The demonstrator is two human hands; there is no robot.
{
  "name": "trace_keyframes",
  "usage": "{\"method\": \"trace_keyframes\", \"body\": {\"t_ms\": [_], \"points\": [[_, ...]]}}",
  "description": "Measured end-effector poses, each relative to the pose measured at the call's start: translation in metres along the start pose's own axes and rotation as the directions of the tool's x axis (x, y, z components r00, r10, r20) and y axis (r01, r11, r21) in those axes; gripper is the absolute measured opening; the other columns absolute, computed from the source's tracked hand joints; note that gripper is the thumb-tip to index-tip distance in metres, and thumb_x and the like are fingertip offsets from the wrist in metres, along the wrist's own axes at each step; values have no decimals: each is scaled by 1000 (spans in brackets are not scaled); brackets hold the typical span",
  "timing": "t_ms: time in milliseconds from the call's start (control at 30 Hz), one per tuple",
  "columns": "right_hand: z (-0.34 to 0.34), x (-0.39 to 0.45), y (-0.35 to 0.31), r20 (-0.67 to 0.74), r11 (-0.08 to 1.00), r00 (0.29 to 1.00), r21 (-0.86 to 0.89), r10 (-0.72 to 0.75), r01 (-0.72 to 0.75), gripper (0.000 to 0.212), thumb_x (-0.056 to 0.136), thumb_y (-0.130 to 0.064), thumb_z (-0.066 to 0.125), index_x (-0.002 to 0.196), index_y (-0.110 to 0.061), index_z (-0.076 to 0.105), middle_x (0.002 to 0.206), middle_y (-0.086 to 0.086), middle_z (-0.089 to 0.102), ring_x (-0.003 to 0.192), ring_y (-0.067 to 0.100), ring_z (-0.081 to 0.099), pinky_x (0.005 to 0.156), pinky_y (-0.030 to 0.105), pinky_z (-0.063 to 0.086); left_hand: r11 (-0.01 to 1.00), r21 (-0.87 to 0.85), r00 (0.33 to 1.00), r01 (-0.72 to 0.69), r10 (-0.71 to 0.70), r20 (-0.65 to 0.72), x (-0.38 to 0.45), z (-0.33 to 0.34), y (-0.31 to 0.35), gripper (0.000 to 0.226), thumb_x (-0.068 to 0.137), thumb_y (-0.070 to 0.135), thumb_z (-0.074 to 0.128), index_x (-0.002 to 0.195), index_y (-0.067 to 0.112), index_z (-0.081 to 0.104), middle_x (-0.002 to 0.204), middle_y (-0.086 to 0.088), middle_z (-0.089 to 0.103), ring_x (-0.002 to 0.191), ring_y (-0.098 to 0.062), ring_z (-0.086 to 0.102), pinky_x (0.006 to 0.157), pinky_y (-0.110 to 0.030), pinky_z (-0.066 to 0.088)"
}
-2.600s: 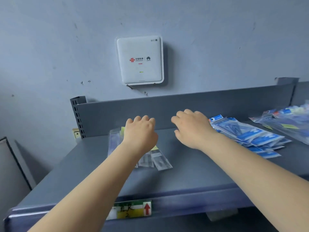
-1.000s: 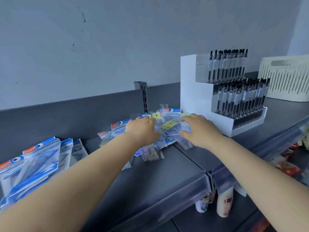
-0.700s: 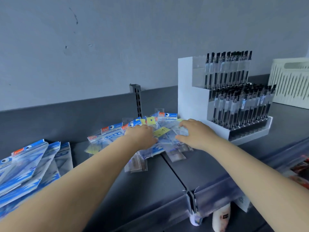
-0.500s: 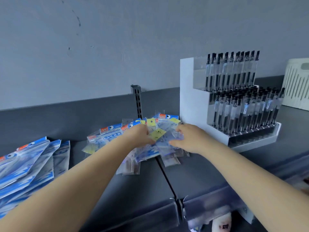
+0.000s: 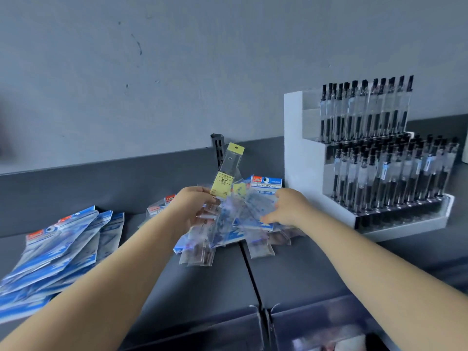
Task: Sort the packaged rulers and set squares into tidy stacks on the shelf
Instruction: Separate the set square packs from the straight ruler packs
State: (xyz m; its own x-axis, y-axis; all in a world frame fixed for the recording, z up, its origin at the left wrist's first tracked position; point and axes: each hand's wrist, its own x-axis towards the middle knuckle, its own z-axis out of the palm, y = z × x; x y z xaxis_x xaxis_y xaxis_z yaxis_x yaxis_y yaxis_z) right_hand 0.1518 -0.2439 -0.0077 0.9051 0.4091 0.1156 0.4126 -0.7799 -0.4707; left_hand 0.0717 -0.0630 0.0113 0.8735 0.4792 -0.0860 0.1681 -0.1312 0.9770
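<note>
A mixed heap of packaged rulers and blue set-square packs (image 5: 249,219) lies on the grey shelf (image 5: 298,272) beside the pen display. My left hand (image 5: 193,207) grips a clear ruler pack with a yellow label (image 5: 226,177), lifted so its top points up above the heap. My right hand (image 5: 287,209) rests on the right side of the heap, fingers curled onto the packs. A fanned stack of blue set-square packs (image 5: 58,247) lies at the far left of the shelf.
A white tiered display full of black pens (image 5: 374,158) stands right of the heap, close to my right hand. A grey back panel (image 5: 101,178) and an upright slotted post (image 5: 217,145) run behind. The shelf's front price rail (image 5: 258,323) is near me.
My left hand has lifted the yellow-labelled ruler pack out of the heap, tilting it upright. My right hand stayed on the heap. Earlier the view swung right from another shelf section.
</note>
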Motion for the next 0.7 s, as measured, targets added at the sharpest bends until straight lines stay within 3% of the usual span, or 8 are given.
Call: {"method": "trace_keyframes", "body": {"t_ms": [67, 200, 333, 500, 600, 700], "points": [[0, 3, 5, -20, 997, 999, 76, 34, -32, 47, 79, -19, 70, 118, 0, 55, 112, 12, 61, 106, 27, 58, 85, 30, 48, 1000, -27, 1000, -6, 6, 17, -4, 0, 1, 18, 89, -8, 50, 89, 7, 62, 78, -6, 66, 60, -17, 60, 53, -30, 56], [2, 6, 10, -100, 992, 994, 123, 39, -27, 10, 84, -3, 53, 90, -1, 61, 90, 11, 61, 93, 33, 57, 67, 29, 44, 993, -119, 999, -22, 26, 34, -19, -3, 4, 23, 88, -12, 49, 89, 7, 62, 83, -6, 66, 65, -17, 61, 48, -29, 57], [-1, 3, 7, -239, 991, 971, 136, 13, 20, 18, 91, -6, 44, 98, 0, 59, 100, 15, 59, 87, 31, 53, 66, 28, 36, 988, -150, 999, -50, 51, 6, -34, -15, 2, 19, 87, -9, 53, 90, 8, 62, 84, -7, 67, 67, -18, 63, 49, -29, 57], [-4, -10, -20, -339, 947, 938, 275, -69, 168, 18, 92, -13, 44, 95, -6, 60, 92, 6, 61, 92, 29, 56, 77, 34, 45, 980, -174, 995, -93, 83, -59, -50, -44, -6, 16, 86, -5, 58, 87, 10, 63, 80, -4, 69, 61, -13, 66, 51, -28, 57], [3, -20, -52, -256, 842, 960, 489, -112, 228, 18, 90, -9, 51, 100, -7, 65, 82, 1, 61, 78, 19, 59, 67, 25, 43, 975, -189, 989, -113, 91, -120, -59, -69, -13, 16, 86, -4, 59, 91, 10, 64, 85, -5, 69, 63, -14, 66, 50, -27, 56], [14, -31, -82, -137, 616, 985, 768, -109, 175, 25, 89, -3, 52, 111, -5, 64, 73, -2, 61, 63, 10, 52, 62, 22, 43, 971, -205, 982, -120, 86, -170, -72, -92, -20, 17, 87, -6, 57, 92, 9, 64, 80, -5, 68, 54, -11, 66, 50, -28, 57]]}}
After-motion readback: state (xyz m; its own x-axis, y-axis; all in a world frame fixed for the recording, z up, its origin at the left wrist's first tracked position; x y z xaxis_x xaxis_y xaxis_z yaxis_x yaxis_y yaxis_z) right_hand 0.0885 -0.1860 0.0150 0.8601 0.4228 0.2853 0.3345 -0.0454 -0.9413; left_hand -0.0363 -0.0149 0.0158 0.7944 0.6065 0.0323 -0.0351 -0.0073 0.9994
